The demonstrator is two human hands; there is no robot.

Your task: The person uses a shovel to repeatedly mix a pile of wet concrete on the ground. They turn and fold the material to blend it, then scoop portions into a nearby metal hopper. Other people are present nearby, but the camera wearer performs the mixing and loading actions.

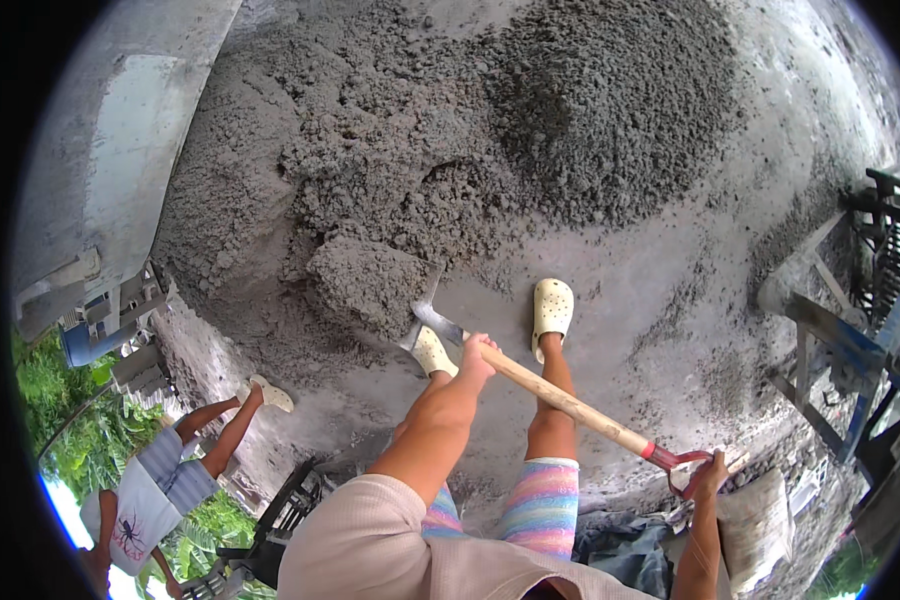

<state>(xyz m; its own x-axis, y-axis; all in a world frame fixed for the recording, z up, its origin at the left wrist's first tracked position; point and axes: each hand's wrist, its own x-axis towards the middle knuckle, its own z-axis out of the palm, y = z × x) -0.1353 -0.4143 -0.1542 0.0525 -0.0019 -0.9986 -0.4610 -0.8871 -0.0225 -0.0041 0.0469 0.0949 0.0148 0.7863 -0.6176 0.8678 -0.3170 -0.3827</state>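
A shovel (560, 397) with a pale wooden shaft and a red D-shaped grip slants across in front of me. My left hand (480, 352) wraps round the shaft close to the metal blade. At the other end, my right hand (708, 472) is closed on the red grip. A heap of damp grey mix (368, 281) covers most of the blade, whose metal shows only at its edges and socket. Beyond the blade lies a wide spread of the same crumbly grey mix (390, 180), joined to a darker mound (620, 100) at the far right.
Pale clogs on my feet stand on the grey floor (630, 330), the left clog (432, 352) beside the blade. A large grey panel (135, 150) stands at left. Another person (160, 490) is at lower left. Metal frames (860, 320) stand at right; a sack (755, 530) lies near my right hand.
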